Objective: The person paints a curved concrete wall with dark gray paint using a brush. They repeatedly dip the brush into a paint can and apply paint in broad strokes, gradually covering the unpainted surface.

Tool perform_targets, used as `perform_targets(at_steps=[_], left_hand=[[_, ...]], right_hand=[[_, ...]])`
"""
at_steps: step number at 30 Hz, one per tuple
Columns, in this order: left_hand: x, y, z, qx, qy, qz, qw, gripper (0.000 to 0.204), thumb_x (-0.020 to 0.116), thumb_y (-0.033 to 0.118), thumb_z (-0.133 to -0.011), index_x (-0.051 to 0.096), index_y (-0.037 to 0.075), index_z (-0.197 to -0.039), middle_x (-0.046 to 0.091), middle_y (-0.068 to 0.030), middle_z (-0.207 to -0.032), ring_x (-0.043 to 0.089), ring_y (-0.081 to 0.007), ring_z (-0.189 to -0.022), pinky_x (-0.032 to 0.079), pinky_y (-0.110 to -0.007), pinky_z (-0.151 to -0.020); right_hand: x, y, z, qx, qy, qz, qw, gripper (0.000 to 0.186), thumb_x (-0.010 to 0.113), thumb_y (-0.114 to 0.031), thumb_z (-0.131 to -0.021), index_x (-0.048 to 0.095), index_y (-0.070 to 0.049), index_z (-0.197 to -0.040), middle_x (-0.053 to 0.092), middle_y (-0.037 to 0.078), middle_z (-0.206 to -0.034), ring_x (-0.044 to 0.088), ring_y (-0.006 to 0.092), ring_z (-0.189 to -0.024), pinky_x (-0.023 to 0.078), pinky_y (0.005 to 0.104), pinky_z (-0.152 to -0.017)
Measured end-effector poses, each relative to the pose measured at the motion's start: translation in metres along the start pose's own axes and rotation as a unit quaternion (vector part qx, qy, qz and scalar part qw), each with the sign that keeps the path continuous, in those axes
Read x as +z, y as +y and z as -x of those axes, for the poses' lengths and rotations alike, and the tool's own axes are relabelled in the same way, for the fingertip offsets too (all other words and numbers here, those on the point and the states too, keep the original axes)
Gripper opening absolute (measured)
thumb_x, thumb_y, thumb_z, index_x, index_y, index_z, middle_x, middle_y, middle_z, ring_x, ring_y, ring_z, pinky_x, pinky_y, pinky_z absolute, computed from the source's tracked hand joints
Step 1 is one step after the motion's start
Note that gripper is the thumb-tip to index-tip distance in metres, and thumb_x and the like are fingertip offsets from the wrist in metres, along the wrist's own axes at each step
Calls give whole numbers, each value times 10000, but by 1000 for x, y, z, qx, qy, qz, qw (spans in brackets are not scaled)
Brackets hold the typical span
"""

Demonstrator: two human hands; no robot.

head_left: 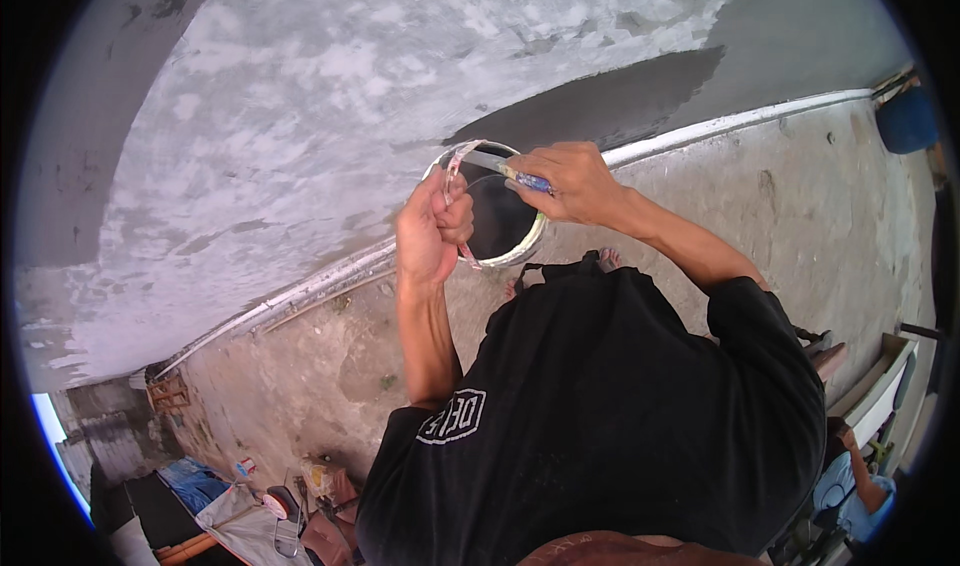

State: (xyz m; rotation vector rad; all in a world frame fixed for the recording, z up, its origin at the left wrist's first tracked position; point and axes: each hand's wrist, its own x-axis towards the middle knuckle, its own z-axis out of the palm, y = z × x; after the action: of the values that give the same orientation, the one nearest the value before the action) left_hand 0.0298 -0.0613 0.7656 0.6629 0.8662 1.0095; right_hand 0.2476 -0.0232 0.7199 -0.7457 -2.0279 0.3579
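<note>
My left hand (435, 226) is closed around a pale, paint-spattered strip, possibly the handle, across a round bucket (529, 241) with dark contents. My right hand (570, 181) grips a scraper (525, 180) by its blue handle, its pale blade reaching over the bucket's mouth to the strip near my left hand. The bucket is held up in front of my black-shirted body, beside a wall (250, 116) with mottled pale coating and darker grey patches.
A white pipe (750, 111) runs along the wall's foot above the concrete floor (760, 206). A blue barrel (903, 121) stands far right. Piled cloths and tools (200, 491) lie lower left. Another person in light blue (845, 486) is at lower right, beside a long board (880, 391).
</note>
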Motion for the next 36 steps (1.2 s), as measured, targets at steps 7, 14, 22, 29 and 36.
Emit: perform_targets(at_steps=[7, 14, 22, 29, 36], left_hand=[[1, -2, -3, 0, -3, 9, 1000, 364, 387, 411, -1029, 455, 111, -835, 236, 88, -543, 155, -49, -447, 135, -248, -433], [-4, -1, -6, 9, 8, 21, 1000, 375, 397, 415, -1021, 467, 105, -822, 244, 89, -524, 165, -49, -427, 134, -250, -420], [-17, 5, 7, 35, 28, 42, 998, 370, 398, 408, -1013, 476, 111, -808, 253, 78, -523, 172, -59, -423, 144, -255, -417], [-27, 2, 10, 38, 68, 33, 996, 386, 396, 425, -1019, 475, 109, -812, 250, 84, -523, 158, -51, -423, 130, -254, -417], [-60, 0, 31, 54, 125, 55, 989, 395, 435, 432, -1010, 478, 104, -795, 244, 84, -519, 159, -53, -410, 135, -251, -408]], right_hand=[[-2, -12, 2, 152, -106, -146, 972, 221, 710, -179, -806, 729, 3, -928, 694, 121, -671, 665, 233, -560, 499, 323, -535], [-14, 1, 2, 287, -83, -326, 897, 173, 661, -95, -877, 721, 49, -954, 710, 100, -731, 683, 128, -653, 497, 238, -568], [-90, 32, -46, 199, 181, -321, 908, 193, 663, -97, -904, 704, 52, -1019, 733, 113, -834, 690, 113, -694, 451, 205, -529], [-62, 36, -172, 65, 252, -321, 910, 217, 648, -97, -931, 688, 59, -1078, 738, 141, -899, 716, 161, -766, 501, 228, -606], [-120, 76, -170, 38, 390, -130, 911, 190, 667, -78, -915, 697, 54, -1048, 741, 100, -833, 724, 147, -766, 519, 219, -618]])
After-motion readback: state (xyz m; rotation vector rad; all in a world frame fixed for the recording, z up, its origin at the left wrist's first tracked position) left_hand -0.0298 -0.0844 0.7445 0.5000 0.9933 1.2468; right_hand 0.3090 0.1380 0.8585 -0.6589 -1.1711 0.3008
